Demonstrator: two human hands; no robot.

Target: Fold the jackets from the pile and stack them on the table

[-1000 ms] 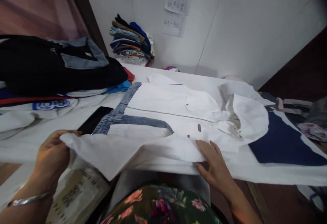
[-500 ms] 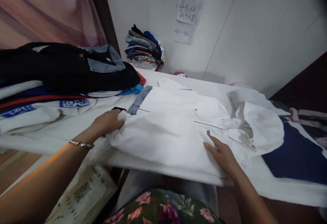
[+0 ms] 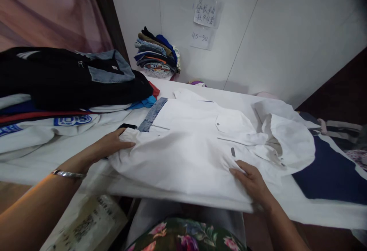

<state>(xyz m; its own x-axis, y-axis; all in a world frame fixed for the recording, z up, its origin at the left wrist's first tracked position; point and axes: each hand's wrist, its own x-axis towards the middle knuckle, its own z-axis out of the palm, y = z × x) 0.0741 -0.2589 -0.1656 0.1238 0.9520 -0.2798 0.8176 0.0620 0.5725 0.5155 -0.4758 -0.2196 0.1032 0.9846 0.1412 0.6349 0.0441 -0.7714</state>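
Note:
A white hooded jacket (image 3: 189,155) lies across the white table, its hood (image 3: 292,140) to the right and a strip of denim-blue trim (image 3: 154,114) at its left end. My left hand (image 3: 119,143) is closed on the jacket's near left corner. At the near right part, my right hand (image 3: 249,176) pinches the fabric, and creases run from its fingertips. A small grey tab (image 3: 233,152) shows on the cloth just above that hand. Beside my left hand lies a dark flat object (image 3: 127,126), partly hidden.
Piled clothes (image 3: 71,79), black on top, lie at the left. A folded stack (image 3: 157,54) stands at the back by the wall. Navy cloth (image 3: 329,170) lies at the right. A printed plastic bag (image 3: 88,224) is below the table's front edge (image 3: 323,216).
My right hand now pinches the fabric, raising creases where the cloth was smoother. My left hand has shifted slightly left and down with the corner. The whole view has moved slightly.

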